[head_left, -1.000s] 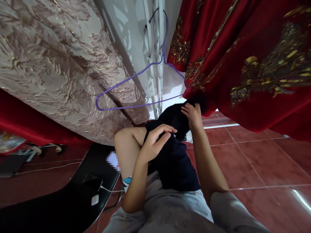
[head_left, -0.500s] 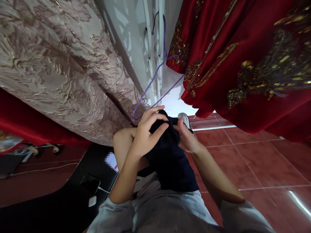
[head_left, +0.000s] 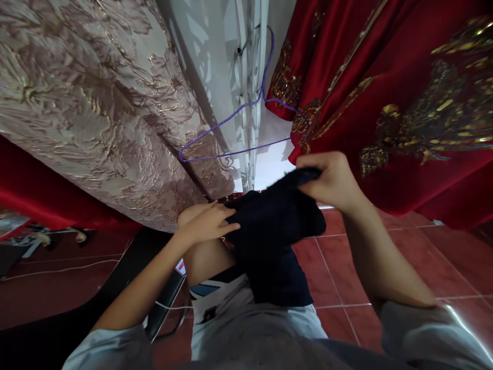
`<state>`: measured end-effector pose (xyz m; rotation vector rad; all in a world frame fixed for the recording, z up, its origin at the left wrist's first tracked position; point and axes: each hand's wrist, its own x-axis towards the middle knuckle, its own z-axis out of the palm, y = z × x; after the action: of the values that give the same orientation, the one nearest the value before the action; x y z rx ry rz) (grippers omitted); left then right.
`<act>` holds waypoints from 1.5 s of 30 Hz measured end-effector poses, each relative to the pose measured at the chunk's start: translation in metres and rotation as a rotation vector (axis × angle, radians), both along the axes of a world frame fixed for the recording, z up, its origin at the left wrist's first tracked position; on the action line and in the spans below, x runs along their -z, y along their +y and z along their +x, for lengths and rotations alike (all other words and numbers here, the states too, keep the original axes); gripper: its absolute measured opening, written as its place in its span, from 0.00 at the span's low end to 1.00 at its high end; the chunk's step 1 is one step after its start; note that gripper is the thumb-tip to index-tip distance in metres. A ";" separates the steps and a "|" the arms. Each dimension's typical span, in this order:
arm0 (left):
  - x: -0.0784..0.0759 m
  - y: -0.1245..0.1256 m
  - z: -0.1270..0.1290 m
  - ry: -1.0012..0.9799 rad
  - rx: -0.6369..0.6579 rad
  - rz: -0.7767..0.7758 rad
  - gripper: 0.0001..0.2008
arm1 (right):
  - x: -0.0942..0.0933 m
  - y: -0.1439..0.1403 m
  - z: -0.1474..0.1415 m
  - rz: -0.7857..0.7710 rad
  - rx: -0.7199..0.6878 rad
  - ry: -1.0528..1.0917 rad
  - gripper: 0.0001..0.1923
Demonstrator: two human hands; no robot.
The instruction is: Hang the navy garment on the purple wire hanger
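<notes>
A dark navy cloth garment (head_left: pixel 265 226) lies over my lap and thigh, its far right part raised. My right hand (head_left: pixel 335 180) is closed on that raised edge, with the thumb below and the fingers above. My left hand (head_left: pixel 210 223) rests at the garment's left side, over my bare knee (head_left: pixel 192 213). Its fingers are stretched out and its thumb is apart, touching the cloth. Folds hide the garment's exact kind. Just beyond the garment, a purple wire hanger (head_left: pixel 231 154) hangs from a white metal rack (head_left: pixel 252 103), with no garment on it.
Pale pink embossed fabric (head_left: pixel 96 113) hangs at the left, and red satin with gold sequins (head_left: pixel 365 103) at the right. A black seat (head_left: pixel 127 288) stands beside my left arm, with a white cable (head_left: pixel 173 307) near it. Red tiles (head_left: pixel 327 267) cover the floor.
My right hand has moved up and right, lifting and spreading the garment's edge. The left hand has shifted left and down to the knee. The purple hanger has swung into fuller view.
</notes>
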<state>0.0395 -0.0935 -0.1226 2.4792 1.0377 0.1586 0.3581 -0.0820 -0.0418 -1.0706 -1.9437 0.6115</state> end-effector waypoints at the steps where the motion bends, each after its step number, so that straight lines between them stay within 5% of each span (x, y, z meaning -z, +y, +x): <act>1: -0.007 -0.001 -0.009 0.094 -0.064 0.050 0.19 | 0.010 0.017 -0.002 0.085 0.073 0.060 0.03; 4: -0.029 -0.010 -0.027 0.306 -0.221 0.067 0.22 | 0.051 0.068 -0.022 0.129 0.062 0.198 0.26; 7: -0.038 -0.022 -0.033 0.479 -0.294 0.026 0.20 | 0.086 0.097 -0.047 0.007 -0.012 0.276 0.31; 10: -0.036 -0.026 -0.040 0.599 -0.358 -0.005 0.20 | 0.099 0.097 -0.059 -0.057 -0.026 0.311 0.30; 13: -0.036 -0.023 -0.054 0.671 -0.404 0.006 0.26 | 0.095 0.085 -0.058 -0.049 -0.032 0.210 0.17; 17: -0.047 -0.015 -0.082 0.672 -0.491 0.234 0.26 | 0.088 0.068 -0.050 0.027 -0.026 0.124 0.04; 22: -0.077 -0.019 -0.100 0.341 -0.625 0.555 0.22 | 0.083 0.056 -0.027 0.031 0.080 0.121 0.01; 27: -0.106 -0.024 -0.078 -0.188 -0.508 0.640 0.11 | 0.071 0.046 -0.013 0.022 0.091 0.222 0.09; 30: -0.119 -0.014 -0.053 -0.308 -0.482 0.643 0.09 | 0.067 0.037 -0.020 -0.016 0.053 0.263 0.11; 38: -0.140 0.029 -0.006 -0.061 -0.447 0.729 0.08 | 0.061 0.018 -0.037 -0.023 0.075 0.272 0.10; 42: -0.135 0.037 -0.038 0.132 -0.517 0.597 0.11 | 0.055 0.022 -0.013 0.006 0.137 0.238 0.11; 45: -0.121 0.038 -0.073 0.276 -0.351 0.244 0.14 | 0.051 0.027 0.005 0.054 0.220 0.209 0.11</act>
<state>-0.0335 -0.0555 -0.0017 2.5599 1.6576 0.0518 0.3633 -0.0547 -0.0924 -1.1208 -1.6284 0.5237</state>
